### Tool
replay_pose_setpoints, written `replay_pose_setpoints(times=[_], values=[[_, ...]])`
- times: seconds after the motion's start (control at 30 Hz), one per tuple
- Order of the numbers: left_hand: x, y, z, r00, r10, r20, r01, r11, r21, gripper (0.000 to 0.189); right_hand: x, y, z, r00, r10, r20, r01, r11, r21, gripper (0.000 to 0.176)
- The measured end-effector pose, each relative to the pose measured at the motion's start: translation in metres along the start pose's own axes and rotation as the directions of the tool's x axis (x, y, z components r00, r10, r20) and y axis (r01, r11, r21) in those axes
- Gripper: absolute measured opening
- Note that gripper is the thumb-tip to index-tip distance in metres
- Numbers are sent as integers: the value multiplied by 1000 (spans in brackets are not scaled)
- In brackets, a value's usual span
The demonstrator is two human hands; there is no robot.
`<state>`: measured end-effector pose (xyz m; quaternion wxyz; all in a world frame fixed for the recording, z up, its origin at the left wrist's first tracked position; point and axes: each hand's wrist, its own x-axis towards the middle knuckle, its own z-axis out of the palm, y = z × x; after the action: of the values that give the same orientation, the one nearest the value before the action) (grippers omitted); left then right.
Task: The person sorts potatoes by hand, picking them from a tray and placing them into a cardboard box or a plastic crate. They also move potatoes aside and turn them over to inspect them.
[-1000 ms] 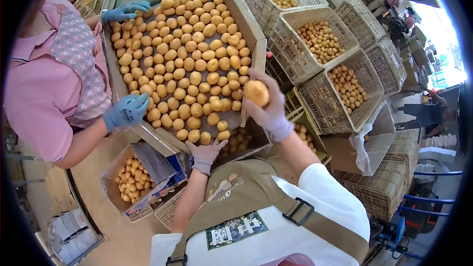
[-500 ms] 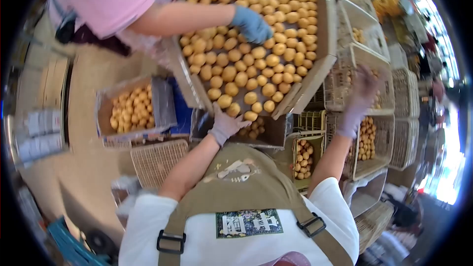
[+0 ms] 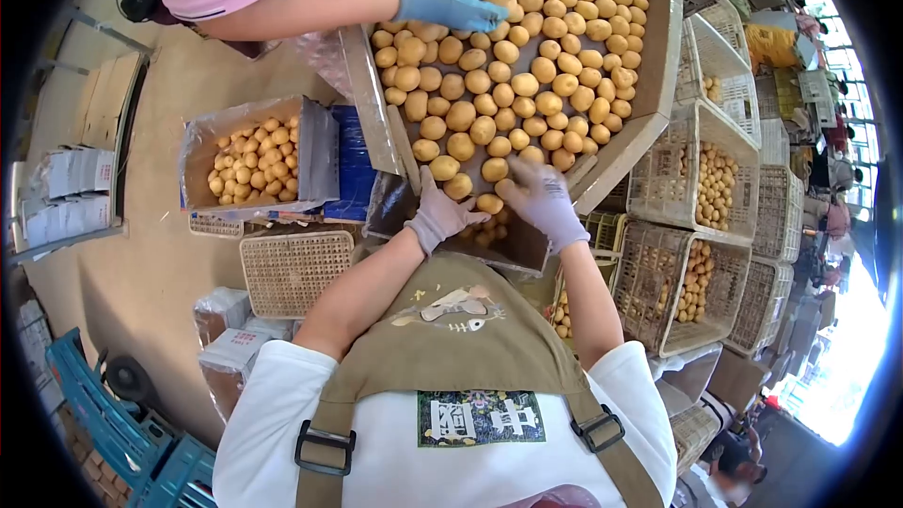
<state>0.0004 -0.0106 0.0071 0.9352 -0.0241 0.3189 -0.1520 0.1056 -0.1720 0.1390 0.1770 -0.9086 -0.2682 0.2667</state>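
Many round yellow-brown fruits (image 3: 525, 85) lie on a wide tray with raised wooden sides (image 3: 640, 146). At the tray's near opening my gloved left hand (image 3: 440, 214) has its fingers apart, beside the fruits, with nothing held. My gloved right hand (image 3: 543, 199) is over the same opening, its fingers bent near a fruit (image 3: 489, 203); whether it holds one cannot be made out. Below both hands a lined box (image 3: 527, 246) contains more fruits, partly hidden by my hands.
Across the tray a co-worker's blue-gloved hand (image 3: 451, 9) is over the fruits. A box of fruits (image 3: 324, 155) stands at the left, above a woven basket (image 3: 296, 273). Plastic crates (image 3: 649, 296) with fruits are stacked at the right.
My right hand has moved left from the crates to the tray's opening. My left hand stays near the opening. The co-worker's hand has shifted up and left.
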Motion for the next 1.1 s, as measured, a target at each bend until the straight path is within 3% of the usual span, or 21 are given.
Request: replay_pose_setpoints(times=[0.07,0.13,0.23,0.27,0.3,0.37,0.4,0.47,0.53,0.6,0.63,0.67,0.73,0.8,0.83,0.87,0.93,0.97,1.0,1.07,1.1], values=[[-2,0,-1,1000,12,20,-13,1000,21,103,5,11,14,825,-241,-510,90,949,-304,50],[-2,-1,1,1000,8,13,-8,1000,15,103,3,18,18,932,-193,-306,94,946,-310,50],[1,0,-3,999,12,34,-14,999,32,104,12,9,-9,982,190,8,-180,916,357,54],[1,-2,-6,1000,14,16,-14,1000,17,104,23,16,-5,973,79,-215,29,888,459,57],[0,-4,-5,1000,13,-1,-13,1000,5,104,30,13,2,939,65,-338,2,980,197,59],[-4,-2,6,1000,22,15,-23,998,64,106,40,4,20,965,-2,-262,-42,986,-160,65],[-3,-1,4,1000,2,-1,-2,998,57,106,37,1,29,998,4,-56,-18,971,-238,68],[5,2,-5,999,-35,-30,36,999,30,107,30,-4,20,996,-85,22,87,992,-88,61],[1,2,-3,1000,-16,22,15,1000,26,107,35,14,9,954,-132,-267,199,951,237,48],[1,0,2,999,13,-46,-12,1000,22,107,39,22,-7,817,-41,-575,-28,993,-111,47],[1,2,-4,998,-16,65,15,1000,15,107,45,25,-1,864,13,-503,-122,975,-185,51],[4,-1,-6,1000,-11,12,11,1000,3,107,49,27,7,897,77,-434,-208,943,-261,54],[7,1,-3,996,0,-91,-1,1000,-13,106,36,7,5,997,10,-82,-35,947,-319,58],[5,2,-1,1000,-22,-22,22,1000,2,106,34,-5,-17,999,44,16,-39,966,-257,52],[2,2,1,1000,-20,15,20,1000,23,106,42,19,-12,958,-89,-274,115,990,82,44],[0,1,3,999,-15,52,13,999,41,106,41,23,-8,836,7,-549,15,999,35,42],[0,2,-4,999,-23,38,22,999,29,105,32,18,-8,873,-108,-475,-80,930,-358,43],[1,2,-4,1000,-28,-11,28,1000,6,104,30,19,-19,986,-5,-166,-30,978,-207,47],[3,3,1,998,-31,-54,30,999,-21,104,32,19,-13,971,-90,-222,58,988,-146,51],[3,0,2,997,-18,-72,19,1000,9,103,33,20,-1,880,18,-475,37,994,107,53],[4,1,2,998,-11,-62,13,1000,21,103,33,19,-1,938,1,-346,20,998,55,53]])
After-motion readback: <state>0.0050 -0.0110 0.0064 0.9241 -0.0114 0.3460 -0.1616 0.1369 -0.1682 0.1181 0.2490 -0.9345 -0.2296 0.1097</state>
